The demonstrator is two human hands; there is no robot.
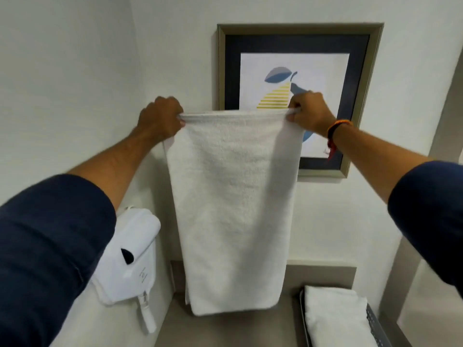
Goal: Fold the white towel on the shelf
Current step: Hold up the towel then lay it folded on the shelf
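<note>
The white towel [233, 209] hangs lengthwise in front of the wall, doubled over so that two edges meet at the top. My left hand [160, 118] pinches its top left corner and my right hand [309, 112] pinches its top right corner, both raised at about the same height. The towel's lower fold dangles just above the grey shelf [225, 329] below. A red and orange thread band circles my right wrist.
A framed picture [299, 96] hangs on the wall behind the towel. A white wall-mounted hair dryer [127, 259] sits at lower left. A tray [375, 324] at lower right holds another folded white towel [335, 319]. Walls close in on both sides.
</note>
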